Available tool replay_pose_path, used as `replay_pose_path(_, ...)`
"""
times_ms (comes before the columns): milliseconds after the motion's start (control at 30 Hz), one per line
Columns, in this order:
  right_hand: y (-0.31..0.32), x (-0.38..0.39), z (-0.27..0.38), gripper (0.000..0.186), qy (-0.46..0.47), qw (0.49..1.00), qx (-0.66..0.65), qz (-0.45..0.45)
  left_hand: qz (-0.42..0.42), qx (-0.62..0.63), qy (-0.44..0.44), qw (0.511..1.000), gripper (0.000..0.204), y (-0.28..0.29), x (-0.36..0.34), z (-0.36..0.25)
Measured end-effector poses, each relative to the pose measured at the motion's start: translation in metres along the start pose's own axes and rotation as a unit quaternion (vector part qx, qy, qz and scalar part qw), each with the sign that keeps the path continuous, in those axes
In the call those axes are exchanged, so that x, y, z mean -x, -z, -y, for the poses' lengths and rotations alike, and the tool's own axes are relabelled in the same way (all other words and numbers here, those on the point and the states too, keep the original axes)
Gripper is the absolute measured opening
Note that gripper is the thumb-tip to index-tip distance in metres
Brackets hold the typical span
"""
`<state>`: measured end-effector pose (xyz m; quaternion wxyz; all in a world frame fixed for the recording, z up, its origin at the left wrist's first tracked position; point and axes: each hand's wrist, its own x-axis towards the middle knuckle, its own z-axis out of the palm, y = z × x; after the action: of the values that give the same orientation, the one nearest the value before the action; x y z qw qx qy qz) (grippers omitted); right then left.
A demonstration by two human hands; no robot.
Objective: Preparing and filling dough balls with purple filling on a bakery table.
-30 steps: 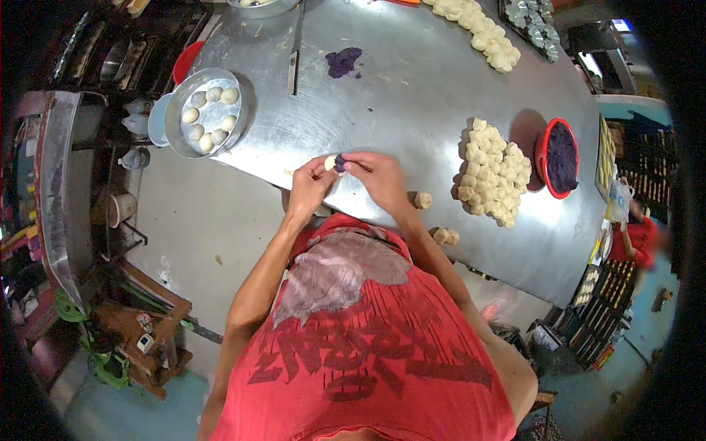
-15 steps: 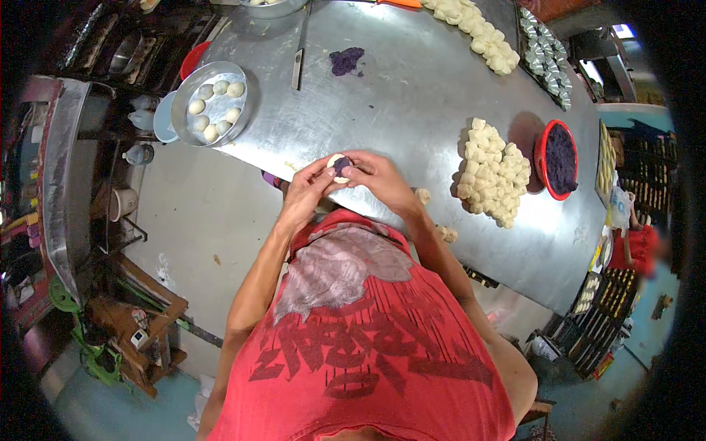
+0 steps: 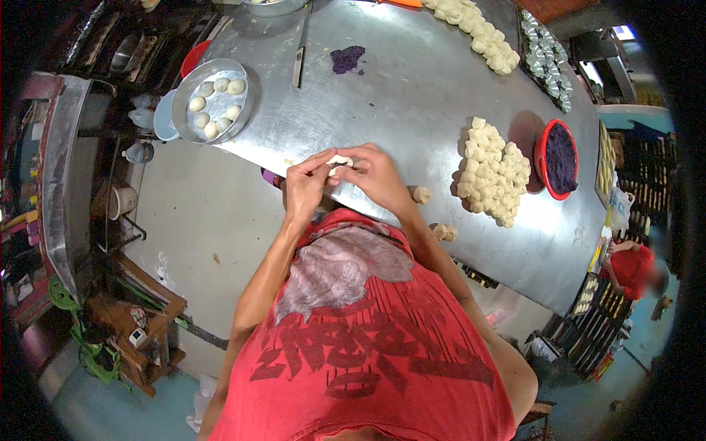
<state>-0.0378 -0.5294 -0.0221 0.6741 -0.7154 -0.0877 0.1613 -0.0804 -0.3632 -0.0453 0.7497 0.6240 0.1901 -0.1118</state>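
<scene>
Left, a round metal pan of dough balls; a second metal pan is cut off by the upper edge. Centre, at the counter's near edge, the left hand and right hand, fingers curled inward, pinch a pale dough piece between them. The step appears to be shaping; the next move probably calls for even fingertip pressure. Fingers hide much of the piece; any filling is indiscernible. Right, clustered dough portions, then purple paste in a red bowl.
</scene>
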Motion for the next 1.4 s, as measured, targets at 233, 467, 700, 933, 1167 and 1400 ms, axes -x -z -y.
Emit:
replay_pose_path(233, 0.023, -0.013, -0.017, 0.023, -0.044, 0.994, 0.082, 0.049, 0.052, -0.273, -0.072, 0.958, 0.048, 0.002, 0.010, -0.026)
replay_pose_path(467, 0.014, -0.027, -0.004, 0.020, 0.038, 0.940, 0.334, 0.053, 0.010, -0.324, -0.224, 0.919, 0.014, 0.014, -0.038, 0.019)
replay_pose_path(700, 0.009, -0.010, -0.074, 0.017, 0.157, 0.920, 0.358, 0.016, 0.008, -0.391, -0.274, 0.879, 0.016, 0.019, -0.029, 0.042)
replay_pose_path(933, 0.004, -0.005, -0.068, 0.030, 0.112, 0.883, 0.454, 0.038, 0.098, -0.298, -0.073, 0.947, 0.032, 0.023, -0.035, 0.031)
replay_pose_path(1167, 0.028, 0.012, -0.056, 0.033, -0.071, 0.926, 0.342, 0.145, 0.049, -0.608, -0.314, 0.727, 0.046, 0.004, -0.024, 0.034)
replay_pose_path(1400, 0.107, 0.086, -0.041, 0.033, -0.044, 0.846, 0.509, -0.154, 0.015, -0.489, -0.288, 0.823, 0.030, 0.009, -0.036, 0.026)
